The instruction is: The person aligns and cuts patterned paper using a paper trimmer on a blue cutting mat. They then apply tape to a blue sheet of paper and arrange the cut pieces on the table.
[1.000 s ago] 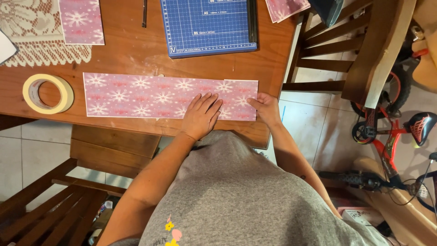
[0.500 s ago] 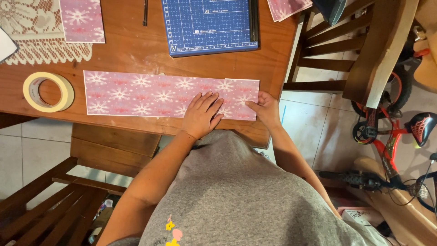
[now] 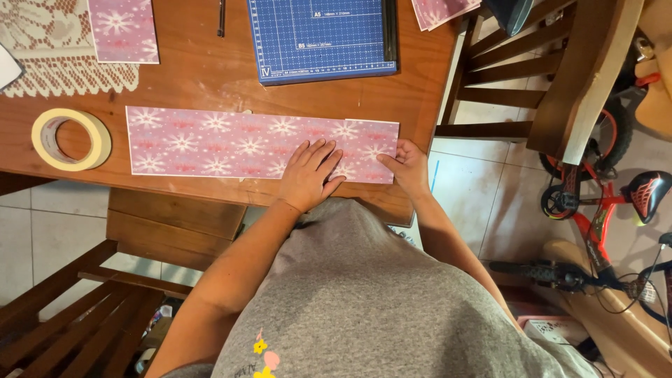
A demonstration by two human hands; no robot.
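Wooden table [image 3: 210, 80] bears a long pink snowflake paper strip [image 3: 231, 143] near its front edge. Her left hand [image 3: 310, 175] lies flat on it, fingers spread; right hand [image 3: 406, 166] pinches its right end. Masking tape roll [image 3: 71, 139] sits just left.

Pink snowflake-patterned paper strip [image 3: 231, 143], blue gridded cutting board [image 3: 322, 38], cream tape roll [image 3: 70, 138]

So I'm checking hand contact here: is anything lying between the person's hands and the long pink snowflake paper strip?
Nothing visible. The left hand lies flat on the pink snowflake strip, and the right hand touches its right end. The tape roll sits apart, off the strip's left end.
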